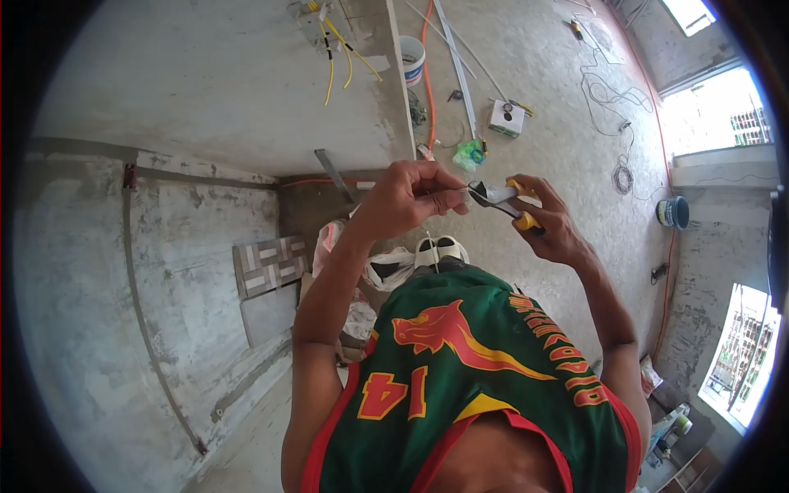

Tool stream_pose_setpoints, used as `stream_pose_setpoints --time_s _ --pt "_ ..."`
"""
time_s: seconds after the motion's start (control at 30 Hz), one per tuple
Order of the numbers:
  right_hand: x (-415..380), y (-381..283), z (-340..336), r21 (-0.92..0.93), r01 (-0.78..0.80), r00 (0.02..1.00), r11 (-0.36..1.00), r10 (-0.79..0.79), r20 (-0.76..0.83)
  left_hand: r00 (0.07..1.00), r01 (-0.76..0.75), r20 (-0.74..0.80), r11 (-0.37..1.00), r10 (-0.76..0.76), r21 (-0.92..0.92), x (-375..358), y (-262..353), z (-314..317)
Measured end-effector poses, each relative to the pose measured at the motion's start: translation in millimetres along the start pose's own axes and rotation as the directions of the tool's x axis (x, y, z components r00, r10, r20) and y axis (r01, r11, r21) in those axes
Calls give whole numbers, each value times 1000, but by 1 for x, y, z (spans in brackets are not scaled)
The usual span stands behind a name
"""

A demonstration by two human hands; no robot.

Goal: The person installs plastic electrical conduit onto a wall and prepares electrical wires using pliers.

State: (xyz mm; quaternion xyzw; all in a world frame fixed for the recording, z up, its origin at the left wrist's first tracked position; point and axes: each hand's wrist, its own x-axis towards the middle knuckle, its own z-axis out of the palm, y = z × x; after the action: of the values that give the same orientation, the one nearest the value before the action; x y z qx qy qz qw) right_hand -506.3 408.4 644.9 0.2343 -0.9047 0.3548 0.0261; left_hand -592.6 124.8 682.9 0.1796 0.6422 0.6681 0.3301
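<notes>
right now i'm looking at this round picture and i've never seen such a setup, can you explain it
There is no machine here, just a person's two bare hands. The single picture comes from a camera worn on their head, looking forward and down, so their jersey fills the bottom. The right hand holds yellow-handled pliers. The left hand pinches something small by the pliers' tip, too small to identify. On the concrete floor beyond are a white bucket, a white box and a green plastic bag. Yellow wires stick out at the upper left.
</notes>
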Motion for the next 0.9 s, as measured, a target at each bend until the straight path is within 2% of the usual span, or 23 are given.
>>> stream_pose_setpoints --time_s 0.2,0.5,0.6,0.63,0.7,0.73,0.8,0.83,0.9 --pt "10 -5 -17 -131 105 994 986 -99 46 997 -34 65 999 35 -11 0 -2 -1" --pt "7 8 -36 -202 136 985 970 -109 137 993 0 118 1000 0 0 -1 2 13" --pt "-5 32 -25 -119 8 982 993 14 187 986 28 165 997 -16 -71 0 5 15" --pt "-10 37 -17 -65 -96 985 993 104 136 983 41 185 994 -21 -105 1 6 15" --pt "-13 43 -3 56 -281 959 958 278 50 999 11 45 999 -8 -52 2 -3 17" --pt "-12 42 1 78 -256 966 964 258 -14 999 -6 -32 1000 6 -24 4 -10 16" --pt "-16 28 15 125 -204 965 971 221 -140 996 -57 -72 998 56 -8 8 -21 14" --pt "-20 23 19 168 -260 955 951 279 -99 993 -79 -88 997 79 2 9 -26 13" --pt "-21 5 26 206 -254 954 945 279 -105 988 -101 -118 995 103 24 9 -33 16"
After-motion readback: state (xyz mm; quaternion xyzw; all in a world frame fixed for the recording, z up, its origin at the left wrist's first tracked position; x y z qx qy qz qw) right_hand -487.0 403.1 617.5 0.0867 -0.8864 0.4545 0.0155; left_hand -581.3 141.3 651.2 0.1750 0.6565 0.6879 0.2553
